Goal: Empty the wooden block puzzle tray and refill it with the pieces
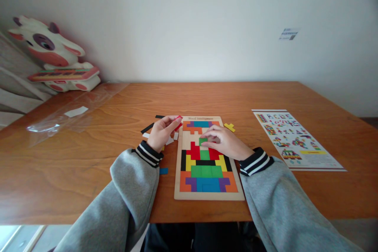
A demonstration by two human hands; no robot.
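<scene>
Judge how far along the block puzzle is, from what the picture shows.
Done: the tray's lower half and top row are filled. In hand: the left hand holds a red piece; the right hand presses a green piece. Left: the bare gap and loose pieces beside the tray.

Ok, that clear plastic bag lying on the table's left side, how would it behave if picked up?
The clear plastic bag looks thin and crinkled, so it would probably flop and sag. It lies flat and nearly empty, so likely very light. Its glossy film may slide easily on the wooden table.
</scene>
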